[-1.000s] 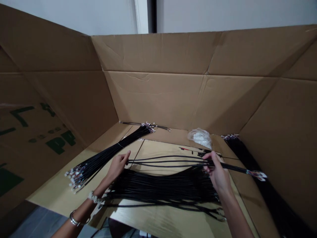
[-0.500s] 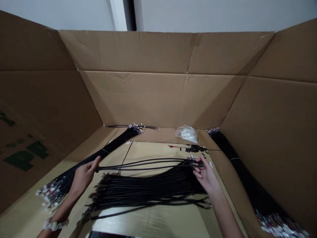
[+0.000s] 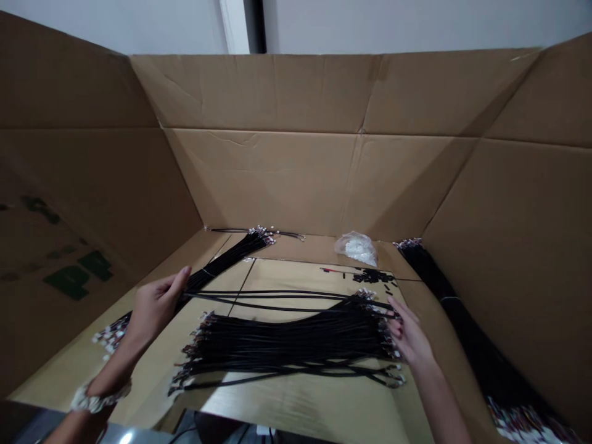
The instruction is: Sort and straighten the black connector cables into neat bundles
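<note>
Three or so thin black cables (image 3: 287,291) run side by side, almost level, between my two hands. Their left ends are pinched between the thumb and fingers of my left hand (image 3: 157,306); the tips are hidden in its grip. My right hand (image 3: 411,336) has its fingers closed on the other ends, at the right edge of a wide pile of black cables (image 3: 287,342). That pile lies flat on the table just below the held cables. Small connectors and coloured wires show at both its ends, and a few cables lie loosely along its front.
Tied cable bundles lie at the left (image 3: 231,254) and right (image 3: 456,314). At the back are a clear bag of white pieces (image 3: 357,248), scattered small black pieces (image 3: 370,275) and a few loose cables (image 3: 231,230). Cardboard walls (image 3: 263,179) enclose the table (image 3: 300,401).
My left hand has moved left with the cable ends. My right hand has slid to the cables' right ends, which stuck out well beyond it earlier. The camera view has shifted.
</note>
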Tool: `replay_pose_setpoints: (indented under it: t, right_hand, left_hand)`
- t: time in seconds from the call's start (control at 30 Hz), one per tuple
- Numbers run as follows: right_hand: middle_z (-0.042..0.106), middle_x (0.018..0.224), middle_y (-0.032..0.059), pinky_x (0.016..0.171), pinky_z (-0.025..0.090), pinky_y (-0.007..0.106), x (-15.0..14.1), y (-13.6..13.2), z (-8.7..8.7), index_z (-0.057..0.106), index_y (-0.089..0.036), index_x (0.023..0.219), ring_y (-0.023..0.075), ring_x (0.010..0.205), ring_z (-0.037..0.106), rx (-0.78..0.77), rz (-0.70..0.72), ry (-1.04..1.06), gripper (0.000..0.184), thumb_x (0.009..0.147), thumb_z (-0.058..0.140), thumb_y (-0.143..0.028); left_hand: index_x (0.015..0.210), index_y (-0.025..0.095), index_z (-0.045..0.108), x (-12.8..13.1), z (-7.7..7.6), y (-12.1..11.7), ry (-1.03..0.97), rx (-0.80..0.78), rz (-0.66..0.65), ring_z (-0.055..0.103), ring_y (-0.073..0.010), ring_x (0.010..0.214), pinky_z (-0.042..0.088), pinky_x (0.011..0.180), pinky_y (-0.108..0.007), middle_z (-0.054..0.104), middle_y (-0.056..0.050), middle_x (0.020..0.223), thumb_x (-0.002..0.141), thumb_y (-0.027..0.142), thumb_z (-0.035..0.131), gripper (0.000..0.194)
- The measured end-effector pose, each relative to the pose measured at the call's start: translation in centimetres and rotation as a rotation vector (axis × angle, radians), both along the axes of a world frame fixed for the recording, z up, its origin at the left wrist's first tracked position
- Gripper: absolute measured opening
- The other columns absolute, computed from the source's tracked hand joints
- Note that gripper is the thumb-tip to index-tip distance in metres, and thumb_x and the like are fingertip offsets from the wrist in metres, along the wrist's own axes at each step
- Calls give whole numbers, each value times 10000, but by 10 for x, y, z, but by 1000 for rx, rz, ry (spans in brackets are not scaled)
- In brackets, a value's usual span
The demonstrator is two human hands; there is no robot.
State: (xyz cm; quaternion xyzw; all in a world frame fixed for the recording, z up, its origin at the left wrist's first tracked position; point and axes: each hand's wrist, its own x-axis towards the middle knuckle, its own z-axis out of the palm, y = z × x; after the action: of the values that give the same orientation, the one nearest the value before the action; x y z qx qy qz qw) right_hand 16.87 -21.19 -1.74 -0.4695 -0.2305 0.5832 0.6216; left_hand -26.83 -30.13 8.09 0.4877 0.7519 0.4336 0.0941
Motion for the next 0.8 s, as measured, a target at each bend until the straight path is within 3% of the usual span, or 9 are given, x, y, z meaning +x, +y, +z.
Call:
replay_pose_setpoints:
  t: [0.1, 0.17, 0.27, 0.37, 0.47, 0.53, 0.63, 0.7, 0.8]
  right_hand:
    - [539, 485, -64, 256, 275, 134, 26, 4, -1, 628, -162, 692, 38, 298, 377, -5, 171, -167, 384, 480, 890, -346]
    - [578, 498, -22, 306, 375, 194, 42, 7, 10, 666, -147, 689, 106, 358, 483, -11, 266, -352, 372, 487, 878, -378]
    - [704, 738, 68, 498, 506, 240, 49, 3, 52, 721, -163, 722, 215, 702, 648, 104, 68, -715, 351, 499, 857, -398]
    - [692, 1108, 82, 712, 553, 344, 16, -25, 110, 719, -251, 1042, 308, 1040, 611, 385, -40, -880, 556, 527, 850, -415]
    - [570, 1336, 83, 860, 527, 465, -47, -62, 150, 533, -311, 1345, 377, 1237, 497, 698, 212, -989, 908, 506, 872, -394]
    - [527, 1385, 83, 915, 498, 498, -88, -77, 157, 391, -321, 1451, 374, 1269, 477, 775, 391, -1117, 955, 602, 817, -420]
    - [606, 1281, 119, 921, 486, 462, -123, -78, 148, 260, -265, 1514, 324, 1168, 572, 746, 558, -1207, 849, 775, 671, -344]
    - [687, 1110, 95, 859, 502, 406, -125, -70, 139, 427, -250, 1424, 275, 1016, 647, 685, 644, -1207, 570, 869, 550, -292]
    - [714, 919, 44, 764, 497, 318, -108, -59, 132, 675, -240, 1022, 221, 857, 664, 621, 798, -1195, 234, 933, 487, -348]
  left_hand:
    - [479, 201, 406, 14, 31, 4, 98, 105, 28, 290, -114, 509, 240, 471, -245, 312, 30, 479, 755, 538, 506, 448]
    - [480, 203, 410, 28, 54, 8, 133, 182, -5, 271, -110, 497, 221, 463, -251, 295, 31, 493, 765, 545, 507, 456]
    - [479, 210, 328, 54, 87, 15, 136, 274, -101, 199, -98, 479, 188, 452, -256, 238, 41, 508, 803, 513, 505, 478]
    - [499, 213, 241, 82, 110, 23, 118, 311, -176, 168, -91, 485, 161, 455, -253, 188, 43, 538, 835, 489, 507, 510]
    - [502, 208, 252, 107, 120, 27, 97, 301, -235, 196, -84, 484, 162, 457, -240, 201, 39, 543, 859, 486, 500, 516]
    - [502, 203, 281, 119, 123, 26, 70, 296, -268, 223, -81, 483, 173, 457, -231, 220, 36, 543, 872, 490, 493, 513]
    - [500, 199, 288, 125, 125, 20, 56, 327, -283, 228, -76, 478, 174, 455, -222, 225, 36, 546, 873, 483, 501, 515]
    - [496, 198, 271, 120, 126, 15, 65, 357, -273, 198, -72, 478, 162, 451, -220, 207, 38, 546, 868, 467, 515, 520]
    - [495, 201, 251, 99, 124, 10, 67, 389, -236, 154, -73, 486, 149, 442, -220, 185, 45, 542, 864, 442, 529, 521]
